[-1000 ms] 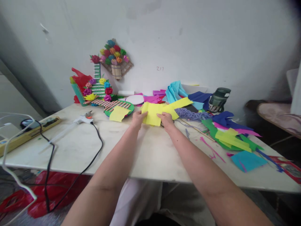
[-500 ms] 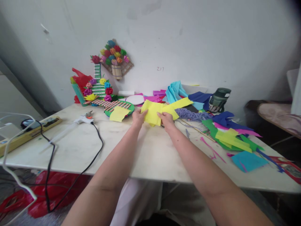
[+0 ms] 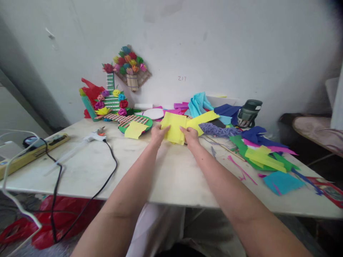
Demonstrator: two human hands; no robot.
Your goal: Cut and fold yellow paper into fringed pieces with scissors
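Note:
Between my two hands is a stack of yellow paper squares [image 3: 174, 127], held up over the middle of the table. My left hand [image 3: 159, 134] pinches its left edge, thumb on the front face. On the opposite edge my right hand [image 3: 190, 135] grips it the same way; the fingers behind the paper are hidden. A yellow paper strip [image 3: 206, 118] lies just behind my right hand. Left of my left hand, a loose yellow piece [image 3: 136, 129] rests on a green guitar-shaped craft [image 3: 149, 122] with striped sticks.
A glue gun [image 3: 95, 136] with a black cord lies left, near a yellow power strip [image 3: 34, 153]. Paper-flower crafts [image 3: 112, 96] stand against the wall. To the right are purple yarn [image 3: 221, 131], a dark green bottle [image 3: 249, 113], coloured paper scraps [image 3: 265, 157] and a blue square [image 3: 284, 182].
The yellow paper stack now looks flatter and more evenly lined up, turned squarer to me. Both hands keep their hold in nearly the same place.

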